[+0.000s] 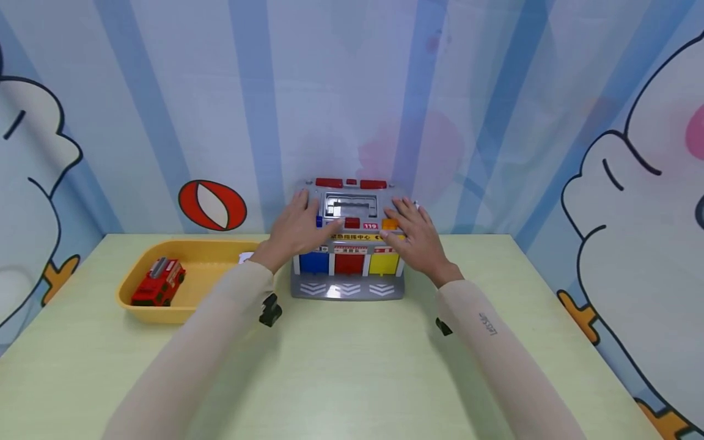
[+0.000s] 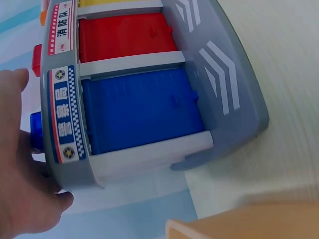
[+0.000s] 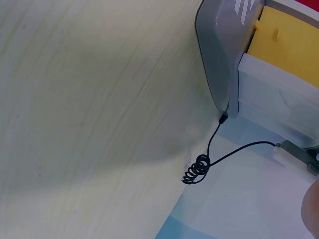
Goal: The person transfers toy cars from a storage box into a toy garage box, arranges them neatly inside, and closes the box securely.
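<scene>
A grey toy garage point(image 1: 352, 237) with a blue door point(image 2: 139, 109), a red door point(image 1: 349, 264) and a yellow door point(image 1: 384, 264) stands upright at the table's back edge. My left hand point(image 1: 299, 227) lies spread over the left side of its roof, thumb toward the red button point(image 1: 352, 223). On the right side of the roof rests my right hand point(image 1: 419, 243), fingers extended near the orange button point(image 1: 389, 224). Only a bit of the right hand point(image 3: 311, 208) shows in the right wrist view, below a grey handset-like piece point(image 3: 297, 155) on a coiled black cord point(image 3: 199, 167).
To the left, a yellow tray point(image 1: 211, 244) holds a red toy fire truck point(image 1: 159, 283); a small white item point(image 1: 245, 257) shows at its right end, partly hidden by the left arm. A printed curtain point(image 1: 341, 91) hangs behind the pale table point(image 1: 352, 366).
</scene>
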Available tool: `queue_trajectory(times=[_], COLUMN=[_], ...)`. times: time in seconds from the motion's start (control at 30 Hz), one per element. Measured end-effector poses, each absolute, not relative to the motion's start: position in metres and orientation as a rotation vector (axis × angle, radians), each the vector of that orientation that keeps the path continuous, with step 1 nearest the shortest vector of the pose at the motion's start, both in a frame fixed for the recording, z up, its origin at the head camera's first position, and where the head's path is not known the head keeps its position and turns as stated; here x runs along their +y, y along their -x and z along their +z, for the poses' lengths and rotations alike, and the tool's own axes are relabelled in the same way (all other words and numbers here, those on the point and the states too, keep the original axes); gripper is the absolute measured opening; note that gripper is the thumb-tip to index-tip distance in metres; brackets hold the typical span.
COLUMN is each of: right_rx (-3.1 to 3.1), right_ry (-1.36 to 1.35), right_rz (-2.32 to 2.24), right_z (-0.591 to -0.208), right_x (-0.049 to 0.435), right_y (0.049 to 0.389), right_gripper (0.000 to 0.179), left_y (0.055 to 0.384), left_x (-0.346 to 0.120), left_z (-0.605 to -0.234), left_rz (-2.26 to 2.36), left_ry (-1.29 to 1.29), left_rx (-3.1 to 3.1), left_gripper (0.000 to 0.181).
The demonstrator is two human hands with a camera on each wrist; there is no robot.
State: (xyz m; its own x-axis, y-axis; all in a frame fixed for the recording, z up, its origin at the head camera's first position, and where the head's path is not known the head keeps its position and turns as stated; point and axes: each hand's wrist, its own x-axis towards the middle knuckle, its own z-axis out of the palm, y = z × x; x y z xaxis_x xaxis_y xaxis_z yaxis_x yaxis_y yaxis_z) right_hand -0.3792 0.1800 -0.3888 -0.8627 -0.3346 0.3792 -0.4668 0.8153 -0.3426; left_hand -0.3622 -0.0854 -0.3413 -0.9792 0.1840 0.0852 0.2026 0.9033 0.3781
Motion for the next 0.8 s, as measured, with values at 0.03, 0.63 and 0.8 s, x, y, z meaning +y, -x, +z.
queue_trajectory(times=[0.03,0.63,0.8], right_rx=[-2.699,-2.681,-2.669], right_ry=[-0.612,-0.633,-0.637], right_rz=[0.622,0.645,0.638], right_z=[-0.388,-0.391,-0.391], right_x=[0.180,0.180,0.180], right_y=[0.379,0.378,0.379], right_gripper=[0.065,0.063,0.063], left_y=[0.363,0.371,0.371], left_x=[-0.084,-0.071,-0.071], left_z=[-0.341,-0.341,-0.342], left_rz=[-0.610,-0.620,-0.630], left_ry=[0.301,0.226,0.220], left_rx=[-3.013,-3.002,-2.988], left_gripper=[0.093,0.095,0.096])
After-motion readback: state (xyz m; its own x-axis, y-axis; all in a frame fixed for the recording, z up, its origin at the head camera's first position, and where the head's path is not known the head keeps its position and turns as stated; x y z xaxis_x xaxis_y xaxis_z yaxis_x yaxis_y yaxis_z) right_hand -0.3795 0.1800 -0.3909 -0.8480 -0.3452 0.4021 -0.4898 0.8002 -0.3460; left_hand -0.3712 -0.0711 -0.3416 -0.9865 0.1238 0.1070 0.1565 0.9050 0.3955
